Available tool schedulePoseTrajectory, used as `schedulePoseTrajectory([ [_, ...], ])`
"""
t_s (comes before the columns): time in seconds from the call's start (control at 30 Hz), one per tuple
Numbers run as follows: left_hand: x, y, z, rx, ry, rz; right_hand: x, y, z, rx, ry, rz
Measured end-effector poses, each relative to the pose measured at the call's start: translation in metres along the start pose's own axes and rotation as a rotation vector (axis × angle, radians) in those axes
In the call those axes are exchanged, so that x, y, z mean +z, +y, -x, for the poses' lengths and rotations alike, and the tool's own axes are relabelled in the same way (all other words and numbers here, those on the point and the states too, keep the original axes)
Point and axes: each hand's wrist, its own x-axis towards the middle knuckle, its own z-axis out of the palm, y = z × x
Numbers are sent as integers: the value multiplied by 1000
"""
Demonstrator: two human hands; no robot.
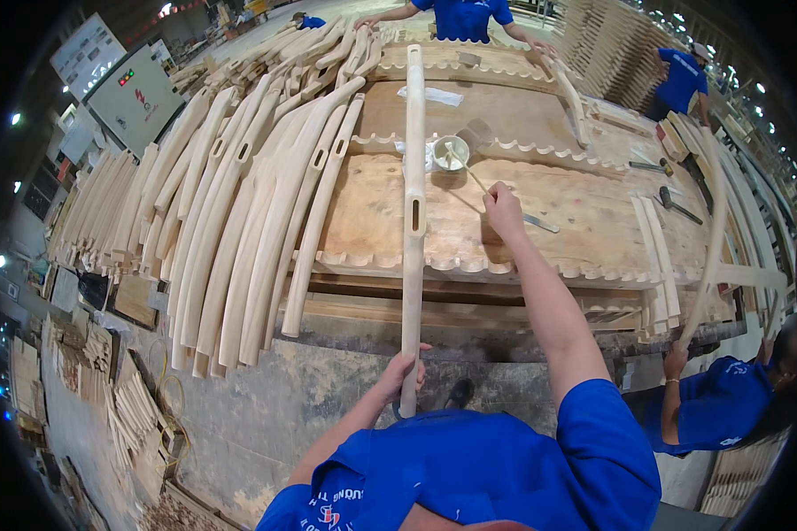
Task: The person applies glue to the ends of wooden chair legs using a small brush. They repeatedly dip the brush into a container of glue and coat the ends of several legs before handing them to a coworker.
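Note:
My left hand [402, 375] is closed around the lower end of a long pale wooden leg [413, 133] with oval slots cut in it. The leg stretches away from me across the bench, its middle over the notched front strip. My right hand [504, 211] pinches a thin stick [478, 180], whose far end reaches into a small cup [437, 161] of white paste-like stuff. What the stick's tip looks like is hard to make out. Beside my right hand a flat metal blade [540, 223] lies on the wooden bench top [363, 203].
Several similar wooden legs [239, 230] lean along the bench's left side. A hammer [679, 209] and white paper [429, 96] lie on the bench. Co-workers in blue stand at the far side [463, 18], far right [682, 81] and near right [722, 403], the last beside a wooden frame [713, 239].

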Motion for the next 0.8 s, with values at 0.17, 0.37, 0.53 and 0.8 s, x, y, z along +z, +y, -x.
schedulePoseTrajectory([
  [0.17, 6, 0, -1, -37, 98, -32, -7, 1, -13, -49, -5, 40],
  [0.37, 16, 12, 9, -126, 182, -28, -14, -3, -21, -35, -11, 13],
  [0.53, 20, 16, 15, -124, 204, -38, -17, -3, -20, -32, -5, 31],
  [0.8, 26, 23, 18, -164, 216, -75, -25, 11, -12, -11, 22, -40],
])
